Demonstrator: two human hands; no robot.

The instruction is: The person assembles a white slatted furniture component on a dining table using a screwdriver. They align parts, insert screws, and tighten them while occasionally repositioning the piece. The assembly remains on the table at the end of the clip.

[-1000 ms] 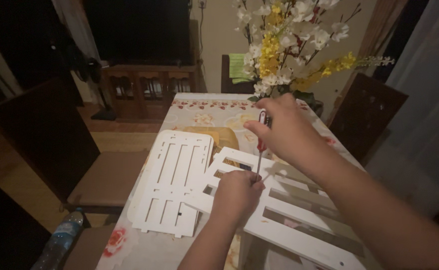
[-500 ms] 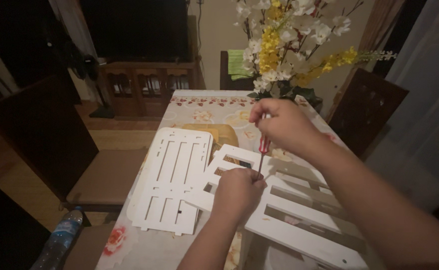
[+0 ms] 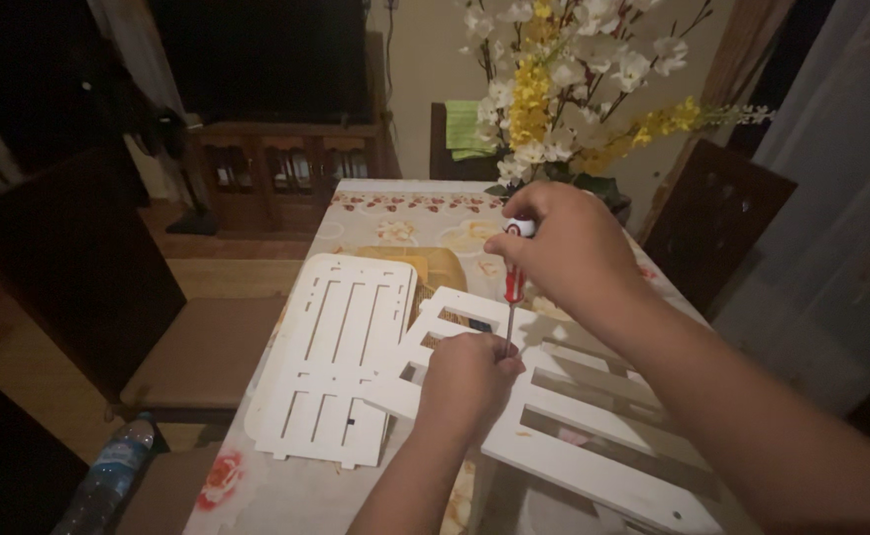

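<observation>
Currently a screwdriver [image 3: 513, 287] is gripped upright by the closed right hand [image 3: 564, 256], white frame [image 3: 554, 416] pinned under the curled left hand [image 3: 467, 381]; slip risked if tilted.

Dim, warm light; dark surroundings.

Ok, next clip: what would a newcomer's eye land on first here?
First the right hand, gripping a red-handled screwdriver upright at the centre, tip down beside the left hand resting on a white slatted frame. A second white slatted panel lies flat to the left on the table. Behind, yellow and white flowers stand at the far end.
</observation>
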